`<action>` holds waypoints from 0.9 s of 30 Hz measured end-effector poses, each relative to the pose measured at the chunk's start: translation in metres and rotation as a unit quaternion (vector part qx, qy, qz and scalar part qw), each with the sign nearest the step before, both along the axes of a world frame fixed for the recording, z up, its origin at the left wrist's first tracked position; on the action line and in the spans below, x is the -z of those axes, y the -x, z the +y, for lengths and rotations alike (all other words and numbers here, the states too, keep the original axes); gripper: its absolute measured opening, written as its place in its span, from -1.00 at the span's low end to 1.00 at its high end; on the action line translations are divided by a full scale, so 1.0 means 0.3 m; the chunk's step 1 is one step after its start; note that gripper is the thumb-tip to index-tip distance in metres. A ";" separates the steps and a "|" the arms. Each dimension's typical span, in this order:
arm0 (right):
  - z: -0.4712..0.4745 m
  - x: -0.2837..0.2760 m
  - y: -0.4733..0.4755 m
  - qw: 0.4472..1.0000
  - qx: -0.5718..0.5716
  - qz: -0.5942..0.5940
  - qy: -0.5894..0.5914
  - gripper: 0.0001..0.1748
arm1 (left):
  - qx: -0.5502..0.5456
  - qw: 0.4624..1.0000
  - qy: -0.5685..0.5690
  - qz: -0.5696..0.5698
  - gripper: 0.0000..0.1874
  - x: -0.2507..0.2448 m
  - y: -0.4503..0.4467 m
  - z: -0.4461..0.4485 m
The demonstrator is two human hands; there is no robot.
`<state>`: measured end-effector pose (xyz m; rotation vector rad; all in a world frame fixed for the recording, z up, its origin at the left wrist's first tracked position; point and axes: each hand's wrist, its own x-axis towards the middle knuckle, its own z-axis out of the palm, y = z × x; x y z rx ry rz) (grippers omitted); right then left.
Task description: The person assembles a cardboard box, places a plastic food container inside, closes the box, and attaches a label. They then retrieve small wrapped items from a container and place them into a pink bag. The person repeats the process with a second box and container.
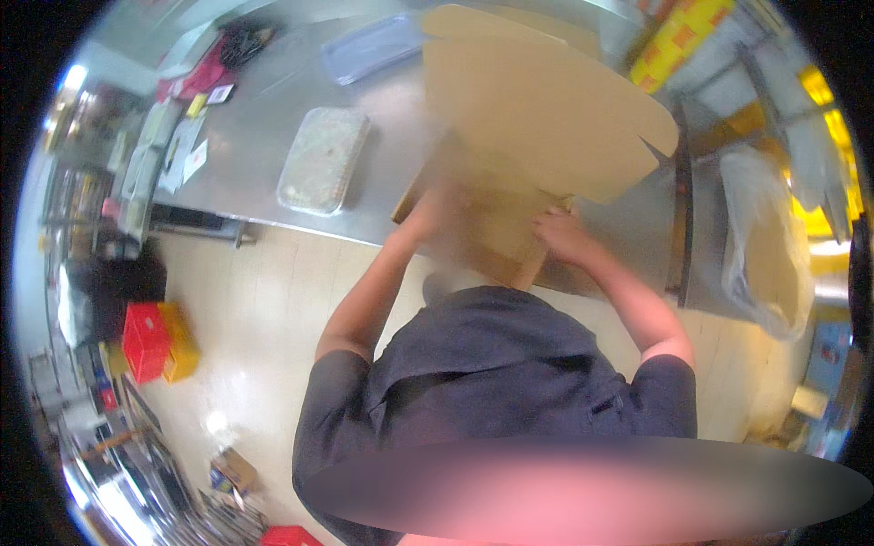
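A brown cardboard box (491,211) with its large lid flap (539,102) raised lies before me on a stainless steel table (259,136). My right hand (561,233) grips the box's right side wall, its fingers bent over the edge. At the left side wall is my left hand (431,210); its fingers are blurred, so their grip is unclear. Left of the box sits a rectangular tray with a clear cover (324,160), its contents pale. Farther back, a clear plastic tray or lid (372,49) lies beside the raised flap.
Papers (194,162) and a crimson cloth or bag (205,72) lie at the table's left end. To the right hangs or stands a clear plastic bag (765,239) with tan content. Red (147,341) and yellow (179,341) crates stand on the floor, near a small carton (234,471).
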<state>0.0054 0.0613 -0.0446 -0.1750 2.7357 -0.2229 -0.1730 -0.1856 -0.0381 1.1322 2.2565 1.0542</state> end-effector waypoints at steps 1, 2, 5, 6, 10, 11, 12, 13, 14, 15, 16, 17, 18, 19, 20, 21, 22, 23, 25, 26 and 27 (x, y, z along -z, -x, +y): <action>0.005 0.000 0.014 1.000 -0.023 0.003 -0.016 -0.77 | -0.019 1.000 -0.011 0.001 -0.69 -0.012 -0.025 -0.028; 0.007 0.004 0.028 0.998 -0.039 -0.007 -0.047 -0.76 | -0.035 0.999 -0.012 0.003 -0.70 -0.026 -0.048 -0.056; 0.019 0.033 0.038 0.997 -0.045 0.015 -0.065 -0.76 | -0.099 0.989 -0.104 0.044 -0.75 -0.058 -0.115 -0.146; 0.025 0.049 0.040 0.996 -0.058 0.005 -0.072 -0.76 | -0.130 0.985 -0.111 0.013 -0.77 -0.063 -0.132 -0.182; 0.059 0.100 0.039 0.976 -0.198 0.039 -0.083 -0.73 | -0.248 0.954 -0.159 -0.052 -0.81 -0.044 -0.177 -0.351; 0.064 0.101 0.045 0.962 -0.246 0.040 -0.112 -0.72 | -0.276 0.945 -0.165 -0.057 -0.81 -0.030 -0.175 -0.392; 0.065 0.094 0.040 0.970 -0.224 0.076 -0.057 -0.72 | -0.300 0.938 -0.169 -0.037 -0.81 -0.014 -0.173 -0.432; 0.064 0.077 0.028 0.977 -0.194 0.082 -0.035 -0.71 | -0.333 0.922 -0.184 -0.072 -0.79 0.003 -0.166 -0.473; 0.064 0.054 0.031 0.984 -0.169 0.048 -0.031 -0.70 | -0.364 0.903 -0.201 -0.107 -0.77 0.022 -0.152 -0.512; 0.064 0.025 0.043 0.991 -0.132 -0.002 -0.026 -0.69 | -0.393 0.882 -0.218 -0.144 -0.75 0.044 -0.132 -0.544; 0.064 -0.012 0.059 0.990 -0.096 -0.093 -0.037 -0.69 | -0.432 0.849 -0.250 -0.174 -0.72 0.069 -0.108 -0.571; 0.053 -0.046 0.089 0.985 -0.071 -0.155 -0.027 -0.68 | -0.467 0.813 -0.280 -0.205 -0.69 0.095 -0.076 -0.595; 0.033 -0.084 0.121 0.979 -0.069 -0.185 -0.054 -0.68 | -0.496 0.776 -0.313 -0.232 -0.66 0.118 -0.043 -0.617; 0.015 -0.123 0.158 0.977 -0.080 -0.188 -0.059 -0.68 | -0.504 0.732 -0.363 -0.280 -0.65 0.142 -0.002 -0.636; -0.016 -0.154 0.192 0.971 -0.079 -0.211 -0.081 -0.67 | -0.506 0.686 -0.412 -0.322 -0.63 0.167 0.041 -0.657; -0.050 -0.185 0.254 0.970 -0.072 -0.222 -0.071 -0.68 | -0.508 0.635 -0.454 -0.363 -0.62 0.188 0.087 -0.680; -0.077 -0.225 0.348 0.963 -0.053 -0.251 -0.080 -0.69 | -0.499 0.628 -0.464 -0.375 -0.62 0.205 0.130 -0.704; -0.111 -0.265 0.448 0.955 -0.032 -0.279 -0.097 -0.69 | -0.494 0.619 -0.470 -0.390 -0.61 0.220 0.174 -0.724; -0.220 -0.310 0.645 0.990 -0.052 -0.121 -0.055 -0.71 | -0.480 0.614 -0.466 -0.419 -0.63 0.246 0.257 -0.753; -0.283 -0.311 0.753 0.996 -0.036 -0.077 0.020 -0.71 | -0.473 0.617 -0.455 -0.433 -0.65 0.257 0.289 -0.764; -0.342 -0.299 0.860 0.991 -0.041 -0.013 0.128 -0.72 | -0.469 0.616 -0.444 -0.450 -0.67 0.268 0.314 -0.772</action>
